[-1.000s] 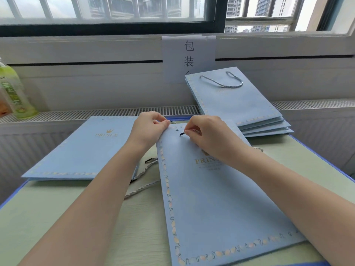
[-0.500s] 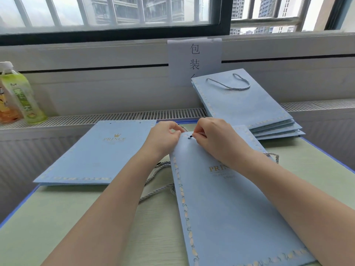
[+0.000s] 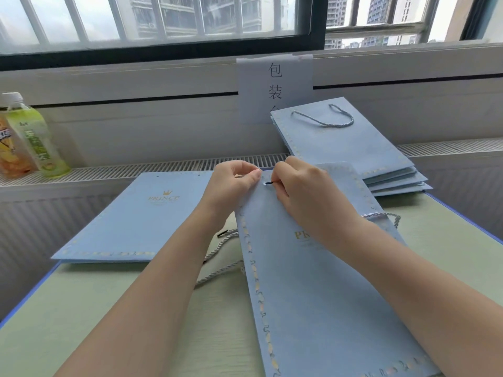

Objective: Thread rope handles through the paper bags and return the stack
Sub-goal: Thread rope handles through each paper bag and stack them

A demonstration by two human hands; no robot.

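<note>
A flat light-blue paper bag (image 3: 313, 295) lies in front of me on the table. My left hand (image 3: 234, 183) pinches its top edge beside a punched hole. My right hand (image 3: 304, 191) pinches the black tip of a grey rope handle (image 3: 269, 183), which points at that hole. The rope's other part (image 3: 386, 216) trails out to the right of my right wrist. More loose grey rope (image 3: 220, 251) lies under my left forearm. A stack of bags with rope handles fitted (image 3: 348, 148) leans at the back right. Another stack of blue bags (image 3: 136, 221) lies at the left.
Two drink bottles (image 3: 35, 137) stand on the radiator ledge at far left. A paper sign (image 3: 275, 85) hangs on the wall below the window. The pale green table (image 3: 81, 317) has a blue rim, and its right edge (image 3: 468, 221) runs past the finished stack.
The rope's black tip has moved left to the hole's edge between my fingers. The camera has tilted, so the bags sit a little further right and lower in view.
</note>
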